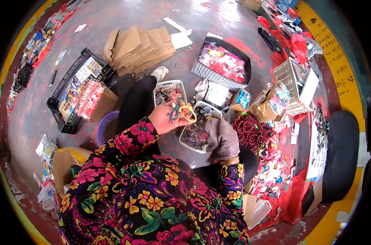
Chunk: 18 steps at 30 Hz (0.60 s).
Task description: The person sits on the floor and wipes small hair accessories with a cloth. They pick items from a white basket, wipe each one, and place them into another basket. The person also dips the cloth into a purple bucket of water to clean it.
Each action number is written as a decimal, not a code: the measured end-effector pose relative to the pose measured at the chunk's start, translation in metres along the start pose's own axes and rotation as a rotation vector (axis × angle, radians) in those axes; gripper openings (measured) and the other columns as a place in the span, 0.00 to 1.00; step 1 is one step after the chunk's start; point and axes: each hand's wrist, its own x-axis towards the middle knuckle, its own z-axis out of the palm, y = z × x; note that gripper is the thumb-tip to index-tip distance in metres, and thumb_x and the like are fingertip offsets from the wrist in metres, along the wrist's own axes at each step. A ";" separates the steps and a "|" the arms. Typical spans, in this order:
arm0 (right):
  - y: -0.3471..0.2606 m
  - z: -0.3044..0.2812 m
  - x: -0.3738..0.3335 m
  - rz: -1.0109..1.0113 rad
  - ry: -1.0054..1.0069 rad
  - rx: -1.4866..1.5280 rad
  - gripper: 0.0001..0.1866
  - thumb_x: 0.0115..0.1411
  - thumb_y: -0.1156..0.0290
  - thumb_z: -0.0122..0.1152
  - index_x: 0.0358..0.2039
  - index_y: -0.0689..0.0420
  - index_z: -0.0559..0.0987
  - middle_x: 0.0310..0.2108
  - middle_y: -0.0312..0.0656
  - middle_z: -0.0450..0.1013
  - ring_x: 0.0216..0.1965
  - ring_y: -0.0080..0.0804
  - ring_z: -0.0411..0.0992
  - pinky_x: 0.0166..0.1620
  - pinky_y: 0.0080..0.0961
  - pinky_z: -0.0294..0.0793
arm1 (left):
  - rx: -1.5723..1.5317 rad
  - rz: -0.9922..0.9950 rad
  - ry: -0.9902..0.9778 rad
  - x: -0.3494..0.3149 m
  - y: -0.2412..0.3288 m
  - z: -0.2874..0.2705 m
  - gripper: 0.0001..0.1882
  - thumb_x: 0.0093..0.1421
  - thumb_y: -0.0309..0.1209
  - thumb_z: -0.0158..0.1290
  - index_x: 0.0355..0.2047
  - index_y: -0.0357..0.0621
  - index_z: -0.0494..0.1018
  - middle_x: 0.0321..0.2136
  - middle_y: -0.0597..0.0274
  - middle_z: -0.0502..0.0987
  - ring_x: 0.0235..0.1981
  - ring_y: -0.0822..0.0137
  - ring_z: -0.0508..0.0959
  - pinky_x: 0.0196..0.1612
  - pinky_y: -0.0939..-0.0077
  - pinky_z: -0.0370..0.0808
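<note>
My left hand (164, 118) is closed on a few looped bands that look like hair ties (187, 113), pale yellow and dark green. It is held above the gap between two white plastic baskets. The farther basket (155, 100) has a mixed heap of small coloured bands in it. In the nearer basket (188, 146) lies a tangle of mostly dark bands (197, 132). My right hand (223, 138), in a grey-brown knitted glove with a beaded bracelet at the wrist, reaches over this basket's right side. The glove and the angle hide how its fingers are set.
A purple bucket (108, 127) and a black crate (67, 127) of packaged goods stand on the left. Flattened cardboard (140, 47) lies ahead, near a grey woven bin (218, 79) of pink packets. To the right are dark red beads (251, 132), an open carton (262, 109) and scattered small goods.
</note>
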 end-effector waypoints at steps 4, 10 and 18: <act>-0.029 -0.002 0.008 0.153 -0.198 0.398 0.28 0.49 0.78 0.48 0.53 0.60 0.61 0.33 0.49 0.69 0.29 0.39 0.70 0.31 0.28 0.70 | 0.093 -0.111 0.000 0.004 -0.017 0.015 0.12 0.48 0.16 0.44 0.34 0.38 0.67 0.30 0.53 0.71 0.36 0.58 0.73 0.47 0.50 0.68; -0.009 0.024 0.015 -0.198 -0.179 -0.352 0.30 0.43 0.71 0.57 0.50 0.59 0.64 0.42 0.53 0.68 0.41 0.47 0.69 0.38 0.34 0.70 | 0.182 -0.179 -0.034 0.016 -0.042 0.005 0.14 0.48 0.14 0.42 0.37 0.36 0.66 0.35 0.53 0.71 0.39 0.56 0.74 0.48 0.54 0.68; -0.035 -0.012 0.014 -0.042 -0.090 -0.063 0.15 0.47 0.68 0.55 0.38 0.52 0.71 0.29 0.44 0.72 0.33 0.44 0.71 0.34 0.35 0.69 | 0.316 -0.194 -0.026 0.010 -0.046 0.019 0.16 0.52 0.19 0.43 0.42 0.37 0.65 0.37 0.57 0.70 0.43 0.61 0.71 0.50 0.62 0.67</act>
